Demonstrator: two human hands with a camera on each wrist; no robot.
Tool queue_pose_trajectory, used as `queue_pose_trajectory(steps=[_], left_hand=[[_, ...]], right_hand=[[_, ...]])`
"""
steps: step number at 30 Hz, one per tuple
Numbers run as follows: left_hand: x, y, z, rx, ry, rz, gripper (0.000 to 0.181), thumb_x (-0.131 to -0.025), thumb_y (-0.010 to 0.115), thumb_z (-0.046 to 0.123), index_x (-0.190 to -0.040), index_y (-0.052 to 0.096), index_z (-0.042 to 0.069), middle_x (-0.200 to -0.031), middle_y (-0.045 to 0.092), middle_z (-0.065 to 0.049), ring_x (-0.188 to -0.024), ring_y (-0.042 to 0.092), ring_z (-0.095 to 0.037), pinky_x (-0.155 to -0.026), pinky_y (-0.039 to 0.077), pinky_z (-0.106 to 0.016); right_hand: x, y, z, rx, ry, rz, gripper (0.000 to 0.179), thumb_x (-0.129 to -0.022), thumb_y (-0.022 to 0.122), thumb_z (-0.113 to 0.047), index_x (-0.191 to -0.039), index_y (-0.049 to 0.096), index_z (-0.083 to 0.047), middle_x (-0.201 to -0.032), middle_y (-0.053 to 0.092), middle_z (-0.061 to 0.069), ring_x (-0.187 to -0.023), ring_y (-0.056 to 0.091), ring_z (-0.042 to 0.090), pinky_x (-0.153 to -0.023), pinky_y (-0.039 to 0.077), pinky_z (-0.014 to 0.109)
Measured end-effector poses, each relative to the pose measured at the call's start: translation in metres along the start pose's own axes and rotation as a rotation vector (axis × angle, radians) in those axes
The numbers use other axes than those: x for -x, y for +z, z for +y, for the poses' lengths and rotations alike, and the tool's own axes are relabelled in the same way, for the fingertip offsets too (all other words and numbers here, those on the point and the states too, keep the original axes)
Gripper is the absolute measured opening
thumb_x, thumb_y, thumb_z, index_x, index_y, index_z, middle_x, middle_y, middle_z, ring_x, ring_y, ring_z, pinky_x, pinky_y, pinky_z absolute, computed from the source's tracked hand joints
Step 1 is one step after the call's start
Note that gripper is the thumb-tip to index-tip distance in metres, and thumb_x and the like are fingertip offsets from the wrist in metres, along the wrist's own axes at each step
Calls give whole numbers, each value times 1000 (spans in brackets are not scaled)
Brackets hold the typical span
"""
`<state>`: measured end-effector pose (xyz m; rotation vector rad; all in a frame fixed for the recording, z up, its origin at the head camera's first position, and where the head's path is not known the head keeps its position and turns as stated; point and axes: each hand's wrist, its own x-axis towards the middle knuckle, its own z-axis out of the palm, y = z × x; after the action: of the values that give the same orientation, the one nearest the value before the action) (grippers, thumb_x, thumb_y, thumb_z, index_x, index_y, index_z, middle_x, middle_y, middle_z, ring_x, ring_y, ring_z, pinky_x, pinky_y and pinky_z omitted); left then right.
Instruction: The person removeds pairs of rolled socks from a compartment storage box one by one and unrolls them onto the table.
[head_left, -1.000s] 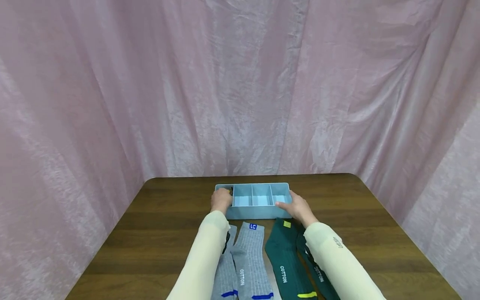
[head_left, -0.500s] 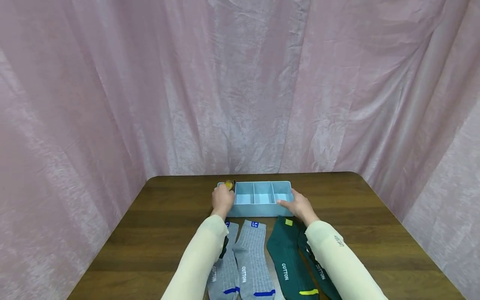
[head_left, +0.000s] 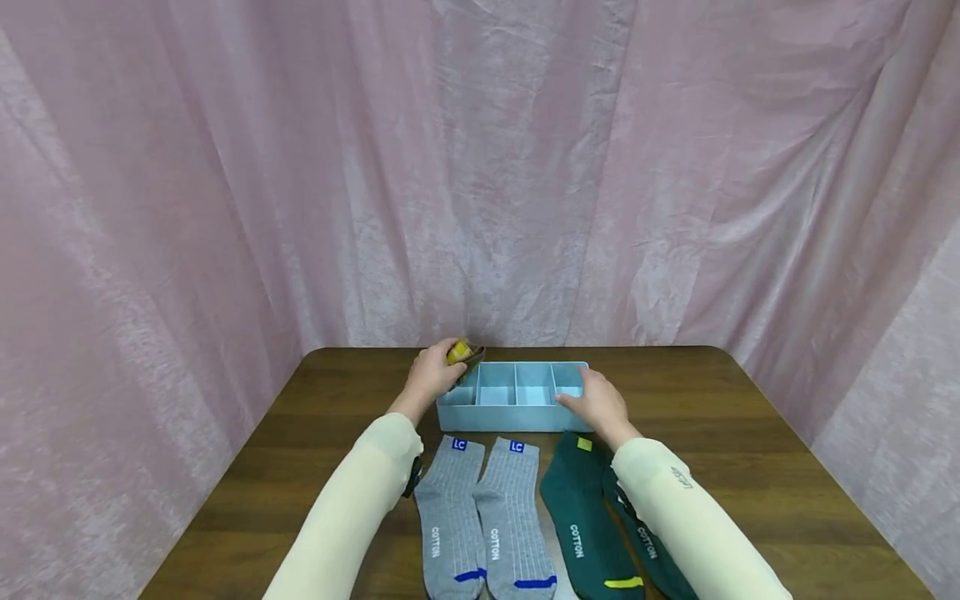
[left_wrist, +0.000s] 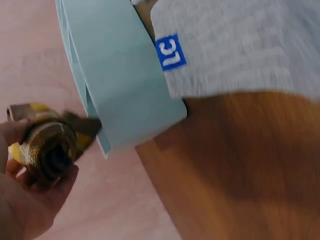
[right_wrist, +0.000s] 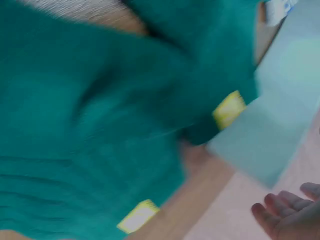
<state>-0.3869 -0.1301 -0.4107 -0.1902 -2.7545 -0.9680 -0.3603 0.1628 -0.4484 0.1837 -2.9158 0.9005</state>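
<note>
My left hand [head_left: 432, 373] grips a rolled-up brown-and-gold strip [head_left: 461, 354] with yellow patches, above the left end of a light blue divided box [head_left: 517, 419]. In the left wrist view the coil [left_wrist: 52, 145] shows end-on between thumb and fingers, a loose end reaching toward the box rim. What kind of strip it is, I cannot tell. The box's compartments look bare inside. My right hand [head_left: 602, 400] is at the box's right end, thumb by the front rim; its fingers [right_wrist: 285, 210] extend past the box corner in the right wrist view.
In front of the box lie two grey socks [head_left: 513, 508] with blue tags and two green socks [head_left: 573, 492] with yellow tags. A pale sheet shows between the pairs. The brown wooden table [head_left: 262, 475] ends at a pink curtain [head_left: 480, 208].
My left hand has lifted the rolled strip out of the leftmost compartment, rising and swinging slightly left. My right hand has stayed at the box's right end.
</note>
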Motion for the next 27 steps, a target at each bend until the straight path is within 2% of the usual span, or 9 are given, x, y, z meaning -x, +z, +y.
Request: queue_pose_trajectory(steps=[4,8,10,13,17,21,24,27], left_hand=[[4,-9,2,7,78,-98,50,-93,70,17,-139,53,9,-122,64,-12,-98,61,-26,-85,49,-42],[9,-13,13,32,171,-195,42,-92,73,16,-130,57,9,-112,65,-8,-90,61,-21,-79,52,-37],[12,-13,20,49,209,-234,40,-91,73,15,-128,57,10,-109,64,-6,-87,60,-19,-76,52,-35],[14,-13,28,63,254,-275,39,-91,74,14,-126,56,11,-108,63,-4,-87,60,-17,-76,52,-34],[14,-10,30,58,298,-277,41,-88,77,15,-123,56,13,-110,64,-4,-90,60,-17,-77,51,-34],[16,-9,27,106,290,-242,48,-85,81,18,-126,58,13,-114,66,-4,-96,61,-17,-79,52,-33],[20,-11,22,206,245,-244,53,-85,80,22,-133,57,14,-119,64,-5,-98,61,-19,-78,53,-33],[25,-13,14,332,189,-268,53,-89,76,26,-137,56,12,-123,62,-6,-100,60,-20,-79,53,-34]], right_hand=[[-1,1,-34,-79,-125,-36,79,-93,71,-34,-154,32,-5,-155,35,22,-140,34,42,-108,33,58],[-5,1,-63,-178,-223,-113,85,-91,71,-44,-158,27,-15,-159,29,13,-143,31,37,-109,32,57],[-8,1,-70,-213,-247,-145,88,-90,69,-51,-159,24,-20,-160,28,10,-143,31,35,-108,33,57],[-10,1,-74,-275,-261,-192,85,-91,65,-54,-158,26,-19,-157,34,10,-141,35,35,-106,36,57],[-9,-1,-75,-366,-238,-236,74,-94,64,-50,-153,37,-14,-147,47,12,-132,47,33,-100,44,51],[-8,-1,-79,-515,-187,-260,66,-95,67,-40,-149,43,-9,-140,51,17,-114,61,29,-92,52,46],[-8,3,-82,-661,-141,-281,61,-96,67,-29,-146,44,-4,-135,51,21,-106,65,30,-90,53,47],[-7,11,-87,-761,-97,-279,54,-97,66,-22,-143,46,-2,-128,54,21,-106,65,29,-91,52,48]])
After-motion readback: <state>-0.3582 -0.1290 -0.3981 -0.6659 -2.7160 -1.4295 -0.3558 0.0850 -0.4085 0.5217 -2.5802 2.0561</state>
